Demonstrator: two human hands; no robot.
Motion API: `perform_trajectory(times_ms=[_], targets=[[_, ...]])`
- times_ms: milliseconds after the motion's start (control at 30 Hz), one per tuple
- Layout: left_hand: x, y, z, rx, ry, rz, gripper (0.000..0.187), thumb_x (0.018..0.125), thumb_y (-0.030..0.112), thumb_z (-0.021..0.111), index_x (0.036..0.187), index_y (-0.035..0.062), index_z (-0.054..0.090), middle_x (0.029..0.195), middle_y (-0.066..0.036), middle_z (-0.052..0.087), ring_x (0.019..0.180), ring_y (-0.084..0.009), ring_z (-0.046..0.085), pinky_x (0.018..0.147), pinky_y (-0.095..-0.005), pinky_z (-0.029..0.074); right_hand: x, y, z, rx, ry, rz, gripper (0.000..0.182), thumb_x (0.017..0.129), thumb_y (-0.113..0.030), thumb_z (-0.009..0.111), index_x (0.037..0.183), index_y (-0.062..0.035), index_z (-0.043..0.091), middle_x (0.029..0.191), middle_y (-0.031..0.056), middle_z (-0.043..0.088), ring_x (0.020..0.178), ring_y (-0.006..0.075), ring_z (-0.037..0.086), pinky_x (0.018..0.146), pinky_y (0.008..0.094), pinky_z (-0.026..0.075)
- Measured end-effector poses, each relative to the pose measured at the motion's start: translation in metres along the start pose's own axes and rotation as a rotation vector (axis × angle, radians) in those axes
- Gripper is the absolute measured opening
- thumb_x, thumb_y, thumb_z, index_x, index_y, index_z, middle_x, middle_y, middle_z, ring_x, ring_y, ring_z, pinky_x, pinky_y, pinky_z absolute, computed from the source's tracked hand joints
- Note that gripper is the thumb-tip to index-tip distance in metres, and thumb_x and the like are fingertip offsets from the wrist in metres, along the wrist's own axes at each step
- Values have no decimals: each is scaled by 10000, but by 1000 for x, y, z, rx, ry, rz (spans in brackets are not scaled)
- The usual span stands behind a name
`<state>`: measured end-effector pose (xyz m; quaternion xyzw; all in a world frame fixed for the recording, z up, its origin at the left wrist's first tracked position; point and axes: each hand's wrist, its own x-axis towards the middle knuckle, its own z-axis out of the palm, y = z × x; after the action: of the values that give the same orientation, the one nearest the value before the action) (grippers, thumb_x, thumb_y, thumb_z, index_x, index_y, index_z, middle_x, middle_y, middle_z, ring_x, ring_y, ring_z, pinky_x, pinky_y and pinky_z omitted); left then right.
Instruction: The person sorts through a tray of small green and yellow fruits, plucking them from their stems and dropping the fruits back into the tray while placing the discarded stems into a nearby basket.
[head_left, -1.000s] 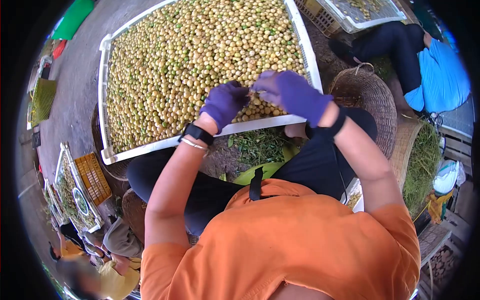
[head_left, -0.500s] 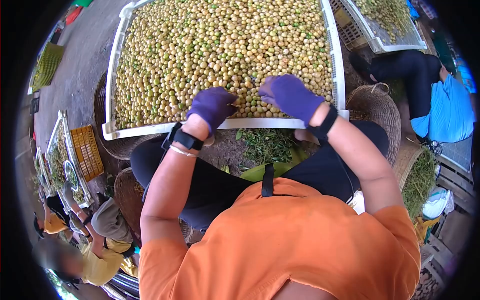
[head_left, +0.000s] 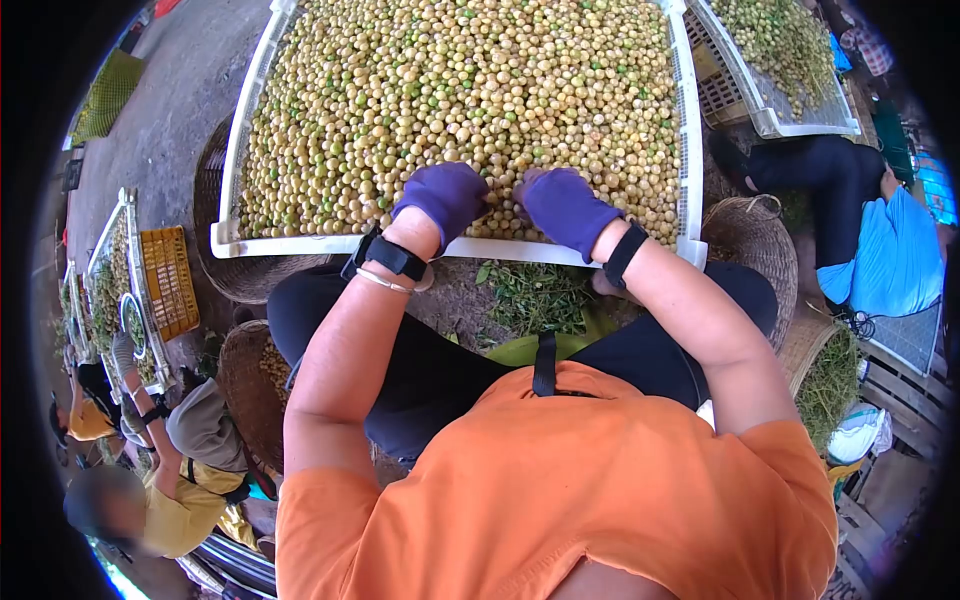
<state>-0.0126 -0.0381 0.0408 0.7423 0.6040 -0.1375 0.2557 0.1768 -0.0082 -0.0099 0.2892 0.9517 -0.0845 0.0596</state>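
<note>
A white-framed tray [head_left: 330, 244] in front of me is heaped with small round yellow-green fruits [head_left: 450, 90]. Purple gloves cover both hands, which are at the near edge of the heap. My left hand [head_left: 447, 198] is closed, its fingers curled down among the fruits; whatever they hold is hidden. A short gap separates it from my right hand [head_left: 566, 205], also closed, with fingertips bent into the fruits and their contents out of sight. A few fruits show between the two hands.
Wicker baskets [head_left: 762, 240] stand beside and under the tray. Green leaves and stems [head_left: 540, 297] lie between my legs. Another fruit tray [head_left: 800, 125] is at the upper right, near a person in dark trousers. A yellow crate [head_left: 168, 282] and other people are at left.
My hands have come closer together over the near edge of the fruits. The right hand has moved left and turned fingertips down. The whole view has shifted slightly.
</note>
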Motion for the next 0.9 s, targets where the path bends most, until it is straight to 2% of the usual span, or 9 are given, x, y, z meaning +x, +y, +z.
perform_trajectory(times_ms=[200, 300, 433, 533, 633, 667, 733, 800, 900], targets=[[4, -5, 46, -96, 210, 199, 212, 837, 294, 610, 980, 166, 701, 954, -102, 672, 897, -306, 642, 808, -408, 512, -2, 12, -3, 170, 50, -38, 158, 787, -133, 608, 913, -66, 674, 811, 141, 659, 771, 273, 675, 678, 403, 521], [6, -2, 33, -105, 98, 187, 212, 846, 254, 586, 999, 155, 693, 943, -117, 670, 896, -312, 644, 794, -415, 516, -13, 29, -30, 637, -18, 238, 206, 817, -184, 611, 949, -35, 666, 805, 144, 674, 746, 259, 669, 681, 386, 523], [1, 0, 26, -19, 146, 99, 206, 849, 228, 577, 1008, 171, 695, 965, -120, 661, 900, -308, 647, 764, -410, 520, -16, 50, -57, 1119, -178, 597, 261, 832, -241, 617, 997, -41, 651, 831, 136, 689, 754, 285, 665, 707, 351, 521], [0, 1, 27, -103, 308, 107, 199, 852, 228, 574, 1002, 173, 693, 980, -123, 656, 902, -309, 646, 753, -405, 521, -13, 39, -43, 686, 60, 240, 274, 841, -251, 618, 1033, -57, 643, 849, 153, 686, 772, 300, 664, 717, 364, 519], [10, -4, 13, -8, 312, -109, 177, 855, 244, 580, 963, 165, 696, 976, -125, 654, 904, -307, 645, 768, -395, 515, -9, 31, -32, 596, 127, 130, 285, 846, -254, 616, 1054, -60, 639, 891, 176, 682, 804, 315, 666, 734, 383, 516], [13, -14, 12, -99, 413, -155, 162, 840, 260, 604, 914, 147, 694, 923, -128, 669, 860, -313, 654, 767, -439, 514, -6, 30, -27, 580, 165, 104, 285, 848, -255, 614, 1054, -59, 640, 901, 180, 682, 812, 315, 667, 738, 387, 516], [12, -33, 11, -348, 631, -183, 156, 849, 242, 590, 900, 134, 691, 917, -145, 670, 835, -333, 647, 765, -436, 508, -1, 37, -46, 909, 186, 295, 265, 875, -275, 594, 976, -35, 642, 746, 82, 657, 651, 173, 621, 646, 313, 510], [15, -44, -1, -410, 577, -107, 184, 852, 271, 588, 927, 137, 691, 937, -153, 665, 886, -344, 633, 790, -433, 504, 4, 51, -65, 1092, 221, 483, 236, 907, -244, 586, 972, -19, 612, 783, 28, 627, 674, 94, 596, 611, 236, 493], [25, -28, -7, -148, 311, -37, 228, 860, 318, 596, 946, 135, 701, 952, -140, 670, 917, -329, 641, 798, -415, 517, 16, 65, -60, 1299, 225, 439, 239, 919, -250, 568, 942, -13, 592, 728, 22, 590, 639, 79, 569, 577, 215, 479]])
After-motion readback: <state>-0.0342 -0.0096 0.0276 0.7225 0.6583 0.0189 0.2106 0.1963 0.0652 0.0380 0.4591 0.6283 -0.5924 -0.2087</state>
